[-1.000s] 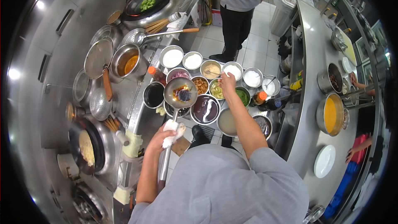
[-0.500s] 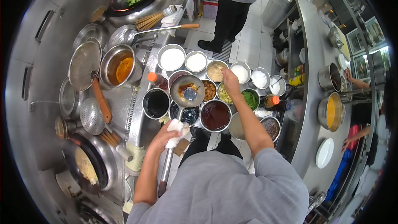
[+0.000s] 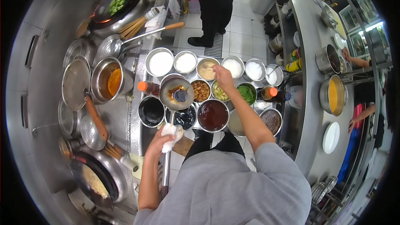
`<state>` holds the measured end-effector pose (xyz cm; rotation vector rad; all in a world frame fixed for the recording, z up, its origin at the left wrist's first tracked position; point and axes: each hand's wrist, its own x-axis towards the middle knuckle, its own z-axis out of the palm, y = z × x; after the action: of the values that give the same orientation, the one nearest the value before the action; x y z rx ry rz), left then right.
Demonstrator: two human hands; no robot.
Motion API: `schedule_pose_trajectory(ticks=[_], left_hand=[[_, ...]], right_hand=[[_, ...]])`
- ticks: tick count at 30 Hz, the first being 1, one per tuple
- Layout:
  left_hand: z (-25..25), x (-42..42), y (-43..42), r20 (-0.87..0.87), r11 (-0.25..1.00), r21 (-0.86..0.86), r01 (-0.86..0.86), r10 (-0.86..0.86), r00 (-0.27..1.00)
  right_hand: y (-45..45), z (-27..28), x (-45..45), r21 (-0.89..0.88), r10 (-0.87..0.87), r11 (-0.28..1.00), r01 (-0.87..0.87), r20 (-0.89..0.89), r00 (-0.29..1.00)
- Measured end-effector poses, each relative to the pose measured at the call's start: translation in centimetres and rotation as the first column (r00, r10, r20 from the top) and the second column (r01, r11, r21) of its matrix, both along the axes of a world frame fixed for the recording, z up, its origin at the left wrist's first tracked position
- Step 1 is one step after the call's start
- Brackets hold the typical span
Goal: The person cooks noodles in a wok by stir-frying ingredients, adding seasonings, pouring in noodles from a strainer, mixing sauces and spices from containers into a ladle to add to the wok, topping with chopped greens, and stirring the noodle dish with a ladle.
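Watching from afar through the head camera, the only view I have, I see the left hand (image 3: pixel 156 143) gripping the ladle (image 3: pixel 186 86) by its long handle, with a white cloth (image 3: pixel 170 134) bunched at the grip. The ladle's bowl hangs over the cluster of metal bowls, carrying a brown sauce with a dark pool in it. The right hand (image 3: pixel 223 78) reaches across to the tan powder (image 3: pixel 205 73), fingers closed on what looks like a small spoon (image 3: pixel 208 66), partly hidden from me.

Around them I make out white contents in several bowls, brown cubes (image 3: pixel 201 91), chopped greens (image 3: pixel 247 94) and a dark red liquid (image 3: pixel 213 115). An orange-capped bottle (image 3: pixel 143 86) stands left of the ladle.

On my left the steel stove top (image 3: pixel 118 114) shines wet; a wok (image 3: pixel 103 15) with green pieces sits at its far end. White tiles (image 3: pixel 241 18) cover the floor, where a person in dark trousers (image 3: pixel 213 14) stands beside a drain grate (image 3: pixel 214 46). Along the right runs a steel counter (image 3: pixel 296 10) bearing a white oval plate (image 3: pixel 331 137) and a pot of orange liquid (image 3: pixel 334 96).
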<state>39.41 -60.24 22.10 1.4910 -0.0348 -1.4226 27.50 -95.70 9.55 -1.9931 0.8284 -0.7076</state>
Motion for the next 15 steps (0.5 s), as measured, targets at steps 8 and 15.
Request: schedule_pose_trajectory(ticks=[8,15], left_hand=[[0.3,-0.3,-2.1,0.026,0.999,0.025,0.031,-0.032,0.999],[0.3,-1.2,-3.0,0.03,0.999,0.036,0.015,-0.016,0.999]], right_hand=[[-0.9,-1.3,-0.9,-0.045,-0.068,0.996,0.072,0.085,0.994],[-0.8,-1.3,-1.3,0.323,-0.148,0.936,0.139,0.004,0.989]])
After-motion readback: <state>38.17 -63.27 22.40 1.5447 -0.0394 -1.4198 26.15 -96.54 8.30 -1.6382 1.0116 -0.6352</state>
